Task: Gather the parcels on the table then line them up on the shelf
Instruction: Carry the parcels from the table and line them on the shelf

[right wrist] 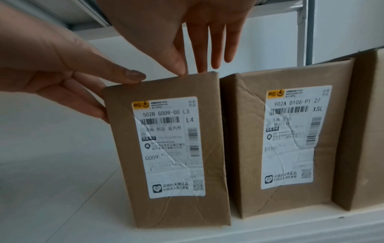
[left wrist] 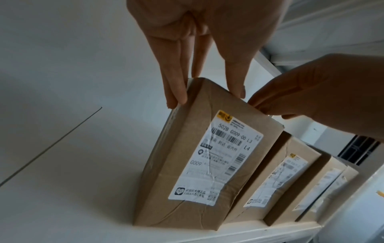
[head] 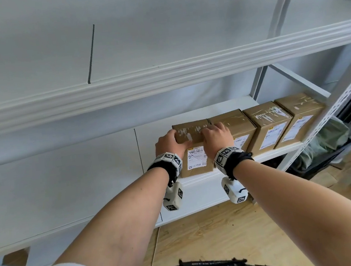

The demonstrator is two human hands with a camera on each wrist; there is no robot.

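A brown parcel (head: 196, 158) (left wrist: 207, 164) (right wrist: 170, 148) with a white label stands upright on the white shelf (head: 67, 183), at the left end of a row. My left hand (head: 168, 143) (left wrist: 207, 97) (right wrist: 116, 93) grips its top left corner, with the fingers down the left side and the thumb on the top edge. My right hand (head: 216, 137) (right wrist: 195, 69) lies over the parcel's top right with its fingers straight, and the thumb tip touches the top front edge. Three more labelled parcels (head: 271, 127) (right wrist: 288, 139) stand to its right, the nearest a narrow gap away.
The upper shelf board (head: 164, 77) hangs low over the row. A perforated upright post (head: 340, 104) closes the shelf's right end, with a green bag (head: 326, 138) behind it. The shelf stretches bare to the left of the parcels. Wooden floor (head: 213, 237) lies below.
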